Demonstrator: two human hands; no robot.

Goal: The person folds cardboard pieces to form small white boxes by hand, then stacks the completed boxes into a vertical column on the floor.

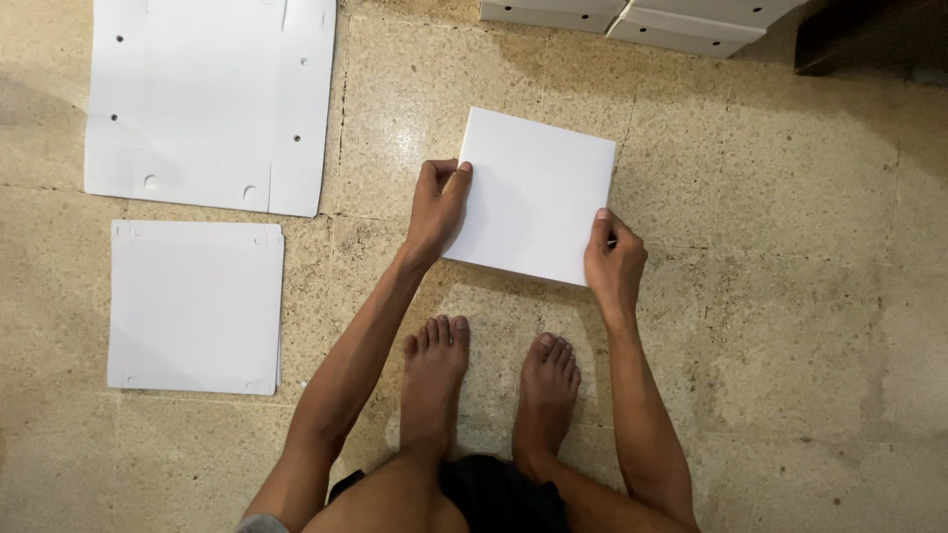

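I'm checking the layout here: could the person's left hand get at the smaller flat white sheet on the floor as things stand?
Probably yes: the left hand grips the white box, but only bare floor separates it from the smaller sheet.

The top edge cuts our large flat white punched cardboard sheet (209,99) and the stacked white boxes (632,18); our fingertips (457,181) hide behind the white square box (533,192).

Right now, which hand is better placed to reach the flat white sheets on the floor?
Probably left. The left hand grips the white box's left edge, the side where the flat white sheets lie. The right hand holds the far edge.
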